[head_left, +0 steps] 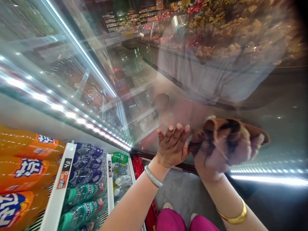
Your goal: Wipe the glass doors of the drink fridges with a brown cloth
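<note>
My left hand [173, 146], with a pale bangle [153, 176] at its wrist, lies with straight fingers against the glass pane [279, 128]. To its right, my right hand [211, 163] has its fingers wrapped round a bunched brown cloth [223, 128] and presses it to the same pane. A gold bracelet [234, 213] circles the right wrist. Motion smears the cloth and the right fingers somewhat. Reflections of a light-coloured garment and of store goods show in the glass.
At the left stands a lit drinks cooler: large orange soda bottles [31, 170], water bottles [86, 160] and green-capped bottles [84, 210] fill its shelves, with price tags [64, 170] on the edges. A red frame edge [139, 170] runs beside the grey floor [175, 189].
</note>
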Demonstrator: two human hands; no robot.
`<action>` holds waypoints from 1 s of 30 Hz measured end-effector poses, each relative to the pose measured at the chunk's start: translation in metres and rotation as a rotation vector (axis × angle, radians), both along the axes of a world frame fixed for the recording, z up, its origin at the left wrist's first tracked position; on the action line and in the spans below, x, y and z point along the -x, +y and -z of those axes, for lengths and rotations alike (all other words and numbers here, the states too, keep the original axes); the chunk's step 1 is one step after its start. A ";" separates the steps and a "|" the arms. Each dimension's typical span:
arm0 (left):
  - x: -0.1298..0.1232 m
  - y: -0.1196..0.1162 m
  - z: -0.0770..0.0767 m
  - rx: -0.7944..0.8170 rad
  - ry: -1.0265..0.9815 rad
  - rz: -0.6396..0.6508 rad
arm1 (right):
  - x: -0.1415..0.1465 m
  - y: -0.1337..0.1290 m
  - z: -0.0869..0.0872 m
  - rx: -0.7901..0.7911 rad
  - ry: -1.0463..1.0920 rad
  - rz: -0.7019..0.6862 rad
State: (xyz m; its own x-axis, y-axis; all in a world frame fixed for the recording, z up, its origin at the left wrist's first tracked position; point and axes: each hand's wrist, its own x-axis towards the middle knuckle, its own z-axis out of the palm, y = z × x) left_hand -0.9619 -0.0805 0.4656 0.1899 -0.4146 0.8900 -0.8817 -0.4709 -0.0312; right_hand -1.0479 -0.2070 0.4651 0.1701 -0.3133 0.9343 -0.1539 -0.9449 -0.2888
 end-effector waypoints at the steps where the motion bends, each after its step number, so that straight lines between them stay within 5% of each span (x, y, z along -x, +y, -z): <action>1: -0.003 0.004 -0.002 -0.003 -0.005 -0.009 | -0.009 0.013 -0.005 0.106 -0.055 0.001; 5: -0.014 0.022 0.001 -0.027 -0.038 -0.023 | -0.018 0.033 0.012 0.297 -0.014 -0.045; 9: -0.017 0.029 0.006 -0.022 -0.016 -0.051 | 0.007 0.003 0.027 0.422 0.078 -0.124; 12: -0.019 0.029 0.005 -0.016 -0.013 -0.092 | 0.005 -0.005 -0.001 0.347 -0.068 -0.098; 16: -0.032 0.032 0.003 0.005 -0.024 -0.172 | -0.030 0.030 -0.032 0.256 -0.100 -0.029; 19: -0.044 0.040 0.008 0.024 -0.034 -0.186 | -0.043 0.048 -0.011 0.334 0.004 -0.073; 22: -0.053 0.043 0.012 0.020 -0.044 -0.124 | -0.030 0.039 0.023 0.410 0.167 -0.172; 24: -0.055 0.043 0.010 0.009 -0.044 -0.113 | -0.020 0.028 0.030 0.409 0.192 -0.215; 30: -0.063 0.042 -0.001 0.017 -0.106 -0.092 | -0.050 0.048 -0.006 0.265 -0.073 -0.135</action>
